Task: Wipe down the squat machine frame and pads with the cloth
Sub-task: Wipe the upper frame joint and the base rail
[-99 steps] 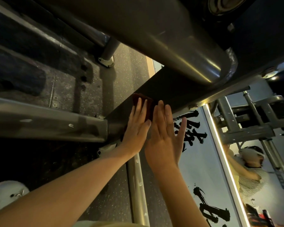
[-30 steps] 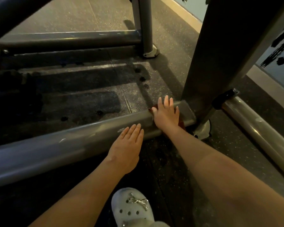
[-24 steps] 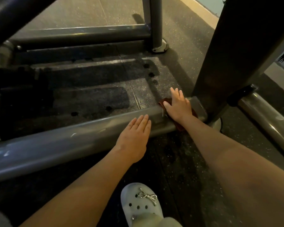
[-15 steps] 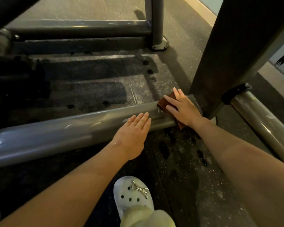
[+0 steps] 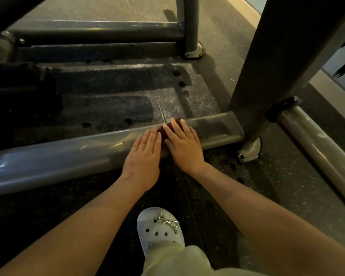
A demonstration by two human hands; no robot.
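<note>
The right hand has slid the cloth along the low bar, away from the upright post, and now lies just beside the left hand. Both hands lie flat with fingers straight, the right pressing the cloth and the left on bare metal. The bar's long left stretch probably remains unwiped, and no pads are in view.

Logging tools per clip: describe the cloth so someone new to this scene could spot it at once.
Find the long grey bar low across the floor, meeting the tall post on the right. On it, beside the left hand, the right hand lies flat on the cloth, which peeks out around its fingers. It is the only dark reddish-brown thing on the grey metal.
</note>
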